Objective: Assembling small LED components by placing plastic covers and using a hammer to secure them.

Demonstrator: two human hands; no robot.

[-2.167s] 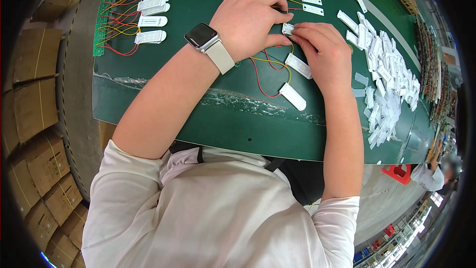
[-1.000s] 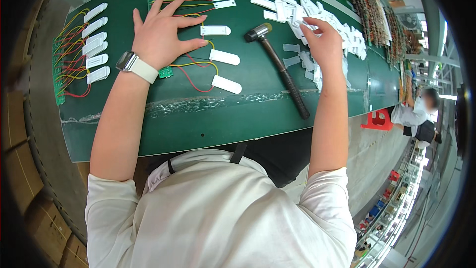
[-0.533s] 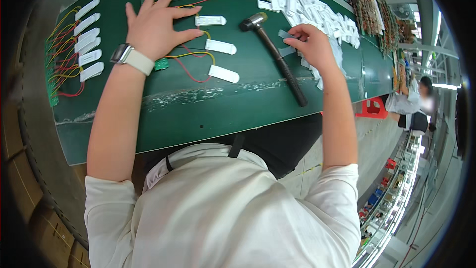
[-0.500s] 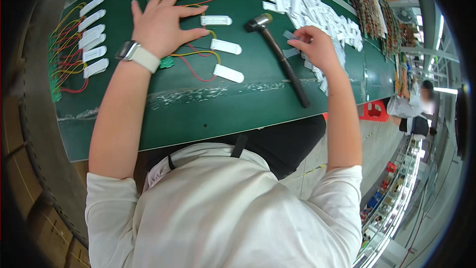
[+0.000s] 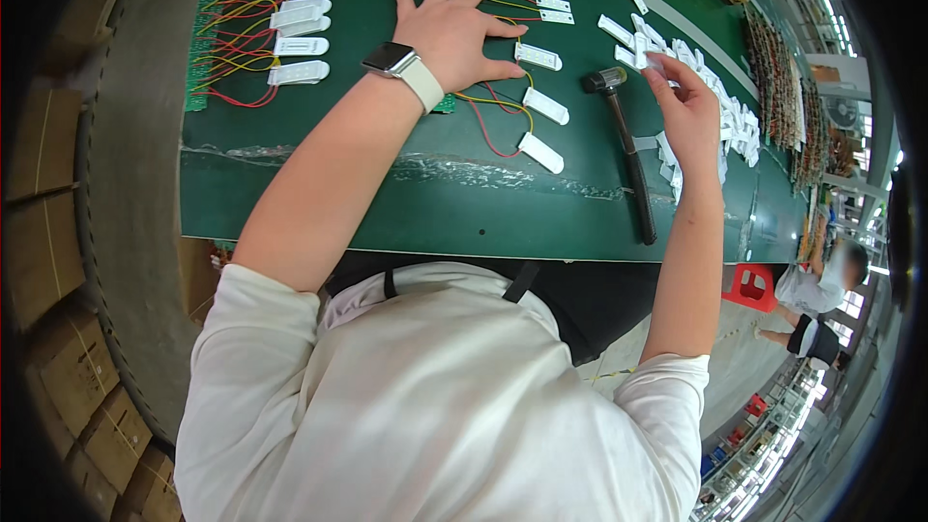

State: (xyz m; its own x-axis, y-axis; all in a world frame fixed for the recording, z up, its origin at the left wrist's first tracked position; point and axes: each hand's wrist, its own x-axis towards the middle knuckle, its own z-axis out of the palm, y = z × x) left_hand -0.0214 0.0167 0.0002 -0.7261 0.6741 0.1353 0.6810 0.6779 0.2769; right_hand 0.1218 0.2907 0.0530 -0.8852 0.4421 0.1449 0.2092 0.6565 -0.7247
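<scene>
My left hand (image 5: 452, 37), a watch on its wrist, lies with fingers spread over a green circuit board (image 5: 445, 104). The palm hides most of that board. Red, yellow and black wires lead from it to white pieces at the right, among them a long white tab (image 5: 541, 152) near the front. My right hand (image 5: 688, 116) pinches a small translucent plastic piece (image 5: 652, 61) at the left edge of a heap of white plastic pieces (image 5: 739, 126). Fingertips partly cover the piece. Just left of this hand lies a hammer (image 5: 628, 150) with a dark handle.
At the left is another green board (image 5: 198, 58) wired to several white tabs (image 5: 300, 72). Rows of wired parts (image 5: 773, 77) line the far right. Cardboard boxes (image 5: 43, 242) stand left of the green table (image 5: 387, 222). A red stool (image 5: 752, 287) and people are beyond its right end.
The whole view has shifted, so the table sits farther right in it. My right hand has moved away from me with the translucent piece, to the heap's far left edge. My left hand stays spread.
</scene>
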